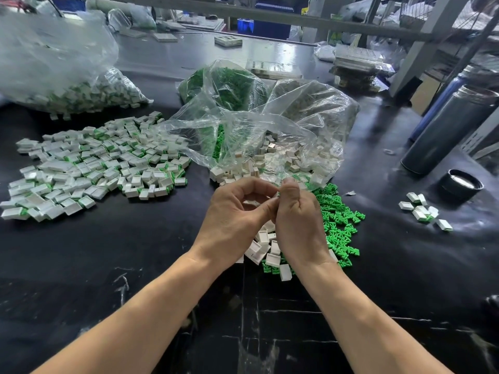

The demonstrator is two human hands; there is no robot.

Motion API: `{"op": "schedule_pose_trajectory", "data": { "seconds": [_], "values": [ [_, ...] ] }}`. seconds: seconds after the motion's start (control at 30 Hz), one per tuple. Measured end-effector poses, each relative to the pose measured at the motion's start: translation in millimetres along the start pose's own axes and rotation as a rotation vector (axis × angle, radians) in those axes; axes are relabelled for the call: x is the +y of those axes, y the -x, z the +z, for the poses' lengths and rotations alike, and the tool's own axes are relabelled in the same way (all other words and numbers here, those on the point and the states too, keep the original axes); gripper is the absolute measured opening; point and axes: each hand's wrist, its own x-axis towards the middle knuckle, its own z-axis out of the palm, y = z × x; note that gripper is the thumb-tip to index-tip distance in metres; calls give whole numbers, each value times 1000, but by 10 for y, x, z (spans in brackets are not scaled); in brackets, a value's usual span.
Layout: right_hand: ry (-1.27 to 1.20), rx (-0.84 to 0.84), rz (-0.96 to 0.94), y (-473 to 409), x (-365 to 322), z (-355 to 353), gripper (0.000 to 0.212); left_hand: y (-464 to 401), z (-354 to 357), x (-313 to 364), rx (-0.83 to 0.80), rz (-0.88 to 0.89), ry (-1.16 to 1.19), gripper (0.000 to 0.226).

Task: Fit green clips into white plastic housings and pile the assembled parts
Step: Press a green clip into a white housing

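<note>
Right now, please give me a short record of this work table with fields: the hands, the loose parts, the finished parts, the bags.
left hand: fingers curled, holding a white housing at the fingertips
right hand: fingers curled, pinching at the same piece; what it holds is hidden
loose green clips: heap on the table, right of the hands
loose white housings: small heap under the hands
assembled pile: wide spread on the left
small assembled group: far right
open bag: white housings spilling out
filled bag: far left

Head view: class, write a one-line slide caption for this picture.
Both hands, left and right, pinch a white housing above loose green clips, beside the pile of assembled parts.
</note>
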Motion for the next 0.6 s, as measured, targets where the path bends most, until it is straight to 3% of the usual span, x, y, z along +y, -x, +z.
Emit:
{"op": "schedule_pose_trajectory", "data": {
  "seconds": [0.6],
  "values": [
    [79, 56, -48, -27, 43, 32, 53, 9, -2, -10, 31, -2, 8, 7]
  ]
}}
